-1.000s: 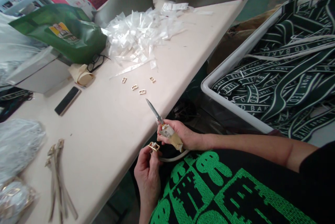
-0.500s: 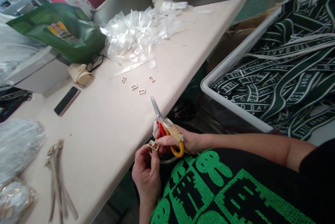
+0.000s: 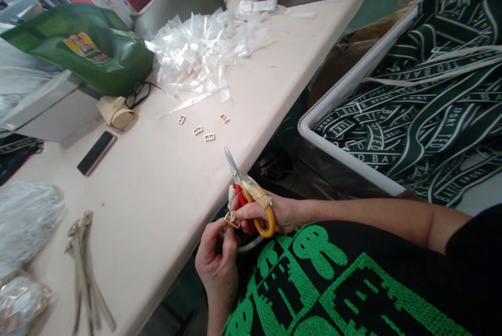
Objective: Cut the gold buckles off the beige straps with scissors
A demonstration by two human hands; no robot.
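By the pale table, the left hand at seven o'clock pinches a small gold buckle, which the right hand at five, fingers curled round scissors, has just reached with its thumb, apparently bringing both hands to bear.

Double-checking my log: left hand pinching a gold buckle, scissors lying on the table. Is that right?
Not quite: the scissors are not on the table; the head view shows them in the right hand. The left hand does pinch a gold buckle.
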